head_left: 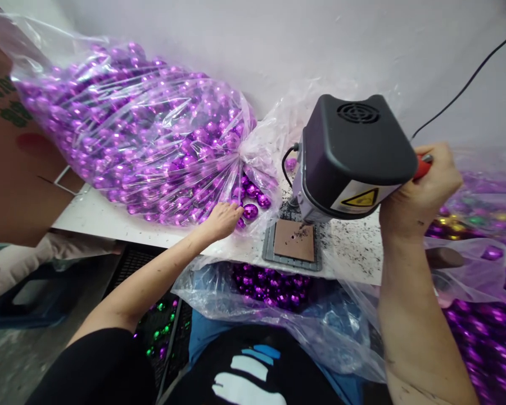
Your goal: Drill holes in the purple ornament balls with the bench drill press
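Note:
My right hand [425, 180] is wrapped round the red handle [423, 166] of a black bench drill press [358, 152]. Under its head, on the dark metal base [270, 250], lies a square brown board [293, 241] with a small hole and scattered shavings. At the gathered mouth of a large clear plastic bag [152, 140], my left hand [225, 220] has its fingers bent together. Right beside the fingertips sits a shiny purple faceted ball [250, 211]. Whatever those fingers hold, if anything, is hidden.
Another plastic bag [274, 287] with purple balls hangs over my lap below the table edge. More bagged balls [480, 337] lie at the right. A cardboard box [12, 146] stands left, and a black crate [160, 332] with green and purple balls sits below. Dark shavings litter the white table [358, 253].

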Motion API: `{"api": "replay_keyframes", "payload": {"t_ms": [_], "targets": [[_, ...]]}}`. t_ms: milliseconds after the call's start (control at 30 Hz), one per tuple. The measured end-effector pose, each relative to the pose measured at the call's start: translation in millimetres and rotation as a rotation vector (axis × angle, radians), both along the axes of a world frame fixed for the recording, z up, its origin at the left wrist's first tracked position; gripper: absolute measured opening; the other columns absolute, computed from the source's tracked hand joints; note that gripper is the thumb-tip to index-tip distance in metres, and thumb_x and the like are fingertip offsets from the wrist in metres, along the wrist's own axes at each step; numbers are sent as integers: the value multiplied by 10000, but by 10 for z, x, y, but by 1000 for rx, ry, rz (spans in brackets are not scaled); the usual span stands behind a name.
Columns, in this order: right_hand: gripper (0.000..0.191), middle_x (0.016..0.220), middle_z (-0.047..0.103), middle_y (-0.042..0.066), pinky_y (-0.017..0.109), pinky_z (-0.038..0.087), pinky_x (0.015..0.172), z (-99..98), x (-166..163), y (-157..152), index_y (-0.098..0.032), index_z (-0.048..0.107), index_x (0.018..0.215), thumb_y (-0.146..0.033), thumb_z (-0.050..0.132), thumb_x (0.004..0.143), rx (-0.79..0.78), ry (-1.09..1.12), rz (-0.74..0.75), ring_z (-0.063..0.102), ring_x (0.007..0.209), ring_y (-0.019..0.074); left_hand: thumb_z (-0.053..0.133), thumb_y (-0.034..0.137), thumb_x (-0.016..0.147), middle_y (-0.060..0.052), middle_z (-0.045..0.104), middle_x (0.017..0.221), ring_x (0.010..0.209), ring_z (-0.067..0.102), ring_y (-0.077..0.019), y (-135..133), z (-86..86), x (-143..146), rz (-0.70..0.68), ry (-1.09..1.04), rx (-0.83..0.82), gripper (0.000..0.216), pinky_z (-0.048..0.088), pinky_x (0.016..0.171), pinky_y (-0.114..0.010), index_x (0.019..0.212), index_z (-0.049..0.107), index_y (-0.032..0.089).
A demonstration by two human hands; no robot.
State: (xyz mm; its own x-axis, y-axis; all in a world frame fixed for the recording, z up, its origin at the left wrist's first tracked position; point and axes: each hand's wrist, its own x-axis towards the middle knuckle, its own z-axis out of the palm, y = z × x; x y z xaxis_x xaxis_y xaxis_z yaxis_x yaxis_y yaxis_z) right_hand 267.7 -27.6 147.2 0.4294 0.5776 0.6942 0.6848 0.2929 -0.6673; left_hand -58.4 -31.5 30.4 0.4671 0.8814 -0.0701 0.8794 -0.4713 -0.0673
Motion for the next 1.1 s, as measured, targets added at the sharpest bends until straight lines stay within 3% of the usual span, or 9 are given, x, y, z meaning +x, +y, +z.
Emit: {"api": "replay_keyframes", "payload": {"t_ms": [200, 333, 500, 600, 733, 833, 900, 1000, 1100], "targets": [[299, 650, 432, -50, 275, 317, 655, 26, -15, -20, -192, 461, 711, -447, 542, 846, -8, 8, 7, 418, 630, 79, 522, 126, 937, -85, 685, 920, 851, 628, -215, 72, -18, 82, -293, -139, -41, 165, 435, 830, -351, 954, 677, 181], [287, 649, 429, -52, 283, 323, 657, 17, -14, 0, -197, 454, 714, -432, 553, 846, -5, 10, -12, 426, 635, 89, 578, 236, 925, -93, 680, 838, 770, 627, -232, 70, -125, -21, -172, -53, -50, 136, 443, 782, -368, 975, 687, 171], [303, 621, 433, -49, 275, 298, 624, -5, -13, 3, -192, 480, 723, -452, 548, 861, 38, -6, 4, 394, 606, 86, 626, 128, 815, -145, 671, 840, 794, 656, -297, 35, -232, -24, -58, -43, -77, 155, 483, 778, -439, 953, 696, 129], [354, 611, 424, -49, 265, 299, 611, -14, -14, -11, -179, 507, 735, -502, 546, 875, 75, -10, 29, 380, 596, 79, 695, 162, 804, -167, 646, 1079, 824, 655, -264, 63, -102, 33, -23, -164, -76, 277, 517, 776, -422, 1078, 669, 140], [456, 634, 435, -56, 251, 334, 622, -5, -24, -38, -176, 512, 751, -600, 503, 917, 72, -13, 68, 391, 613, 70, 793, 324, 791, -115, 558, 1271, 906, 626, -199, 42, 322, 84, 146, -769, -124, 480, 537, 792, -352, 1225, 621, 215], [496, 629, 423, -62, 243, 334, 612, 3, -35, -45, -180, 497, 747, -644, 486, 923, 67, 8, 92, 389, 610, 65, 809, 388, 789, -75, 604, 1192, 902, 611, -162, -159, 548, 168, 266, -1288, -412, 562, 511, 713, -261, 1292, 600, 250], [495, 626, 426, -63, 240, 333, 606, 3, -38, -43, -179, 495, 748, -643, 495, 921, 75, 21, 105, 388, 607, 61, 797, 435, 801, -71, 640, 1133, 805, 604, -127, -367, 528, 280, 325, -1521, -724, 573, 452, 605, -209, 1306, 598, 254], [458, 619, 423, -64, 238, 322, 603, -2, -35, -39, -177, 500, 749, -599, 515, 924, 93, 19, 100, 374, 603, 56, 779, 490, 808, -65, 666, 1036, 658, 600, -107, -653, 271, 511, 390, -1724, -1187, 585, 376, 498, -191, 1308, 582, 260], [403, 621, 415, -67, 232, 312, 607, -6, -29, -42, -173, 503, 754, -533, 537, 932, 99, 8, 101, 359, 605, 51, 777, 470, 815, -63, 670, 1041, 751, 676, -161, -769, -51, 711, 412, -1862, -1365, 576, 476, 579, -236, 1311, 569, 265]]}}
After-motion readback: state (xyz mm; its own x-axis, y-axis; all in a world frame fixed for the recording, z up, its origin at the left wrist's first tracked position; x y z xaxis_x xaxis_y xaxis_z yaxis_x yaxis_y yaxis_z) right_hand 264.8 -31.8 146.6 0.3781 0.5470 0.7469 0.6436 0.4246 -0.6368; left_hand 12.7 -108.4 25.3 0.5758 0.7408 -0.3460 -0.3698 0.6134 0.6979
